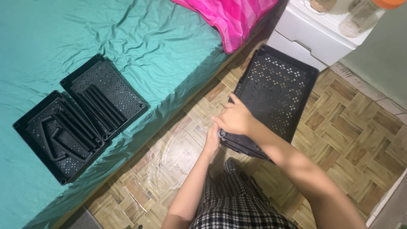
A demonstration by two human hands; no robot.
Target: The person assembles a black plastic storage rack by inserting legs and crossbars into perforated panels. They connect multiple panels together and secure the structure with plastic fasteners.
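A black perforated plastic shelf tray (275, 91) stands tilted over the wooden parquet floor, beside the bed. My right hand (235, 116) grips its near left edge close to a corner socket. My left hand (211, 142) sits just below, fingers closed around something at that same corner; what it holds is hidden. Two more black perforated trays lie flat on the teal bedsheet: one (123, 74) carries several black tubes (99, 106), the other (36, 114) holds tubes and a bent bracket.
The bed with the teal sheet (161, 38) fills the left. A pink cloth (231, 17) lies at its top edge. A white drawer unit (313, 36) with clear bottles on it stands behind the held tray. My checked shorts are at the bottom.
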